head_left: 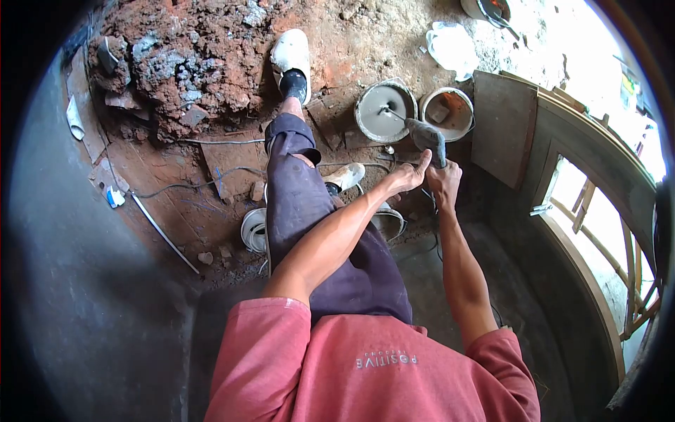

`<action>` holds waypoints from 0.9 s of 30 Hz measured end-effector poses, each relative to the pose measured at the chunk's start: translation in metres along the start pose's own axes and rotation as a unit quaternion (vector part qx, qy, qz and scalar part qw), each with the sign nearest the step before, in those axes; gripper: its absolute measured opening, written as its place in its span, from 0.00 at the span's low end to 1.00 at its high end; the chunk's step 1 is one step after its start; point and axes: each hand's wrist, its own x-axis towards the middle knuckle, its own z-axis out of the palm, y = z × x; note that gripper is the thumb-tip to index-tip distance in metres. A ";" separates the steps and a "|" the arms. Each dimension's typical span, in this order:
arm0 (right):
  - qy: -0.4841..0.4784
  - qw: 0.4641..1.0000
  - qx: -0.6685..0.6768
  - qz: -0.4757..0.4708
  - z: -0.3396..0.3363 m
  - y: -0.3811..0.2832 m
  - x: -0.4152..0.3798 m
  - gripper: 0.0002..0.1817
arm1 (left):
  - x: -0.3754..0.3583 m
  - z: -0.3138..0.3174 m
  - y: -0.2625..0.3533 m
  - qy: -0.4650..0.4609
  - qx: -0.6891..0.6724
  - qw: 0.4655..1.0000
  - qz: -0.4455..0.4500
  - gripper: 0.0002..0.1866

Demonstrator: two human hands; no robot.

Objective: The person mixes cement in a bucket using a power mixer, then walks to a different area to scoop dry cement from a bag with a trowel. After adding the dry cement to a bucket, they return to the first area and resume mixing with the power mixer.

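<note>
Shirt: your faded red tee [394, 387] fills the bottom edge, its "POSITIVE" lettering upside down from your viewpoint.
Legs: you wear dark purple trousers [299, 193], one leg stretched ahead and ending in a white shoe [290, 55].
Right hand: your right hand [444, 184] is closed around the handle end of a grey drill [426, 136].
Left hand: your left hand [406, 178] is just beside it, thumb raised near the drill, fingers partly curled; whether it grips anything you cannot tell.
Drill: ahead of you, slightly right of centre, its thin rod [397, 114] reaching into a bucket.
Mixing bucket: this round bucket [358, 121] holds smooth grey mix [375, 126].
Second bucket: just right of it, another bucket [462, 118] has a pale chunk [439, 112] inside.
Surroundings: reddish rubble [190, 77] is heaped at upper left; a white plastic bag [451, 49] lies beyond the buckets.
</note>
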 end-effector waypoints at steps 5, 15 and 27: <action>-0.005 1.000 0.011 0.027 -0.007 -0.004 -0.007 0.20 | -0.003 0.004 0.006 0.056 -0.030 0.998 0.011 0.38; -0.013 0.999 0.000 0.039 -0.011 -0.008 -0.011 0.17 | 0.004 -0.020 0.004 -0.122 -0.172 0.977 -0.037 0.39; -0.009 0.999 0.014 0.038 -0.009 -0.016 -0.011 0.18 | -0.002 -0.023 0.003 -0.018 0.053 0.997 0.057 0.39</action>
